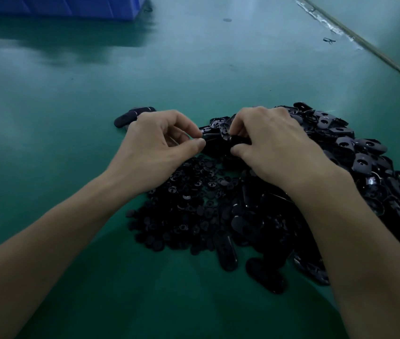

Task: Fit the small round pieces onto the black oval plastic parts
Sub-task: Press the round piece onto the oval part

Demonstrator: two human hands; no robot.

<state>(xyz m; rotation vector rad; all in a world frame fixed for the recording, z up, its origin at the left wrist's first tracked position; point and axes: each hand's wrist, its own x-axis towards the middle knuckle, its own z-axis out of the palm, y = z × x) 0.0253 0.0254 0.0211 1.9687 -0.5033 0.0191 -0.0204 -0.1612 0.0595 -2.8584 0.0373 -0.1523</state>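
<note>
A heap of small black round pieces [189, 204] lies on the green table, under and between my wrists. To its right spreads a bigger pile of black oval plastic parts [355, 155]. My right hand [274, 143] holds one black oval part [224, 129] upright between thumb and fingers, above the piles. My left hand [160, 145] is pinched thumb to forefinger close to that part's left side; whatever it pinches is too small and dark to make out. Both hands nearly touch.
A few finished-looking oval parts [133, 115] lie apart just beyond my left hand. A blue plastic bin [67, 6] stands at the far left edge of the table. A taped seam [355, 37] runs diagonally at the far right.
</note>
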